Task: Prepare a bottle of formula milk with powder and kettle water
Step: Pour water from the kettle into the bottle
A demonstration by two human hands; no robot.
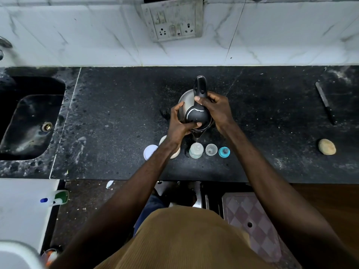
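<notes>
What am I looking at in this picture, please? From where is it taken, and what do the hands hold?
The one picture comes from a camera worn on a person's head, looking down at a black counter. There is no machine. The left hand and the right hand together tilt a kettle, and water runs from its spout into the open baby bottle. Beside the bottle lie a clear cap and a blue teat ring. On the other side stands a tin, partly hidden, with its white lid.
</notes>
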